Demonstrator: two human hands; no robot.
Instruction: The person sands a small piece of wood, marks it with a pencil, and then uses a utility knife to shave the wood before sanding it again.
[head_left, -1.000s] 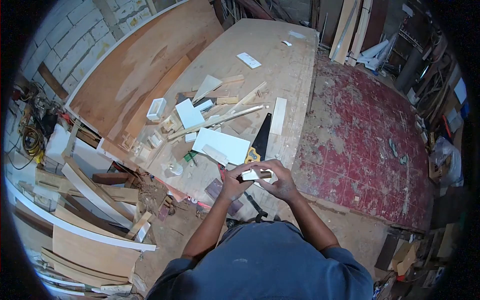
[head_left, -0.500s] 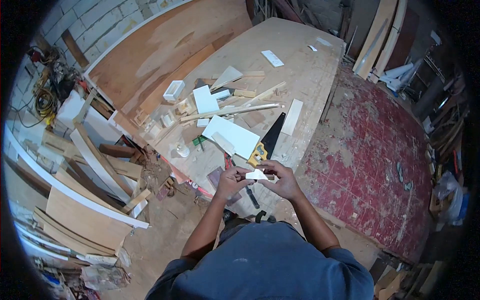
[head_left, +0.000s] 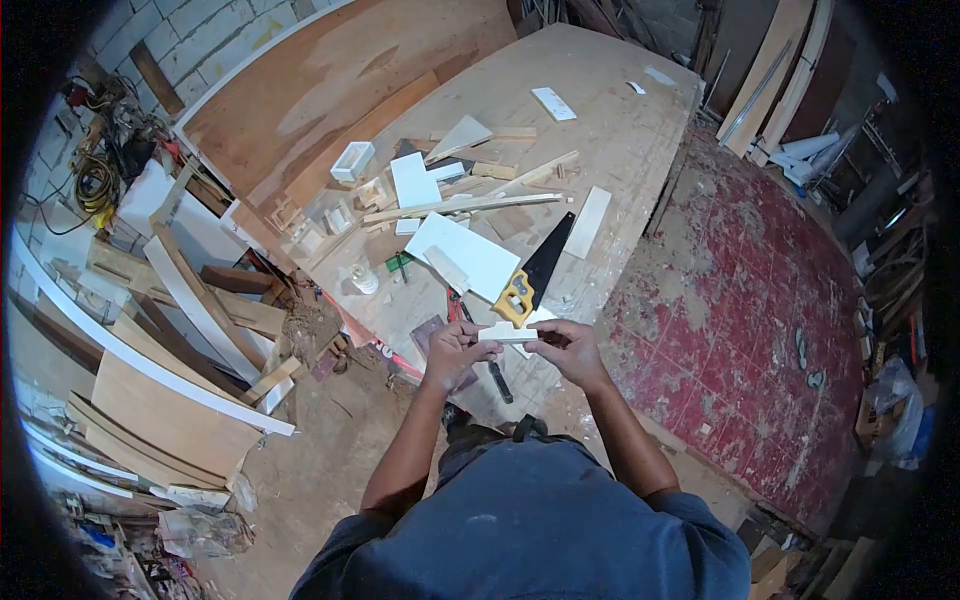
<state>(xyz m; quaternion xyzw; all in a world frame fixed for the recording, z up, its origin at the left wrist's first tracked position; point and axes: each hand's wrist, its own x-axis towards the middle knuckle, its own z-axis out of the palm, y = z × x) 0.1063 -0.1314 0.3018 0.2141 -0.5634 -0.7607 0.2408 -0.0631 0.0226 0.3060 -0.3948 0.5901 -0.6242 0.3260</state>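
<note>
Freshly turned white block (head_left: 507,335), now straight across, ends pinched by left hand (head_left: 453,353) and right hand (head_left: 570,354).

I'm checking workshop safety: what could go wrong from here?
The left hand and right hand hold the small white piece near its ends, so it might slip and drop. The saw lies on the table just beyond them, so a careless reach could end in a cut.
</note>
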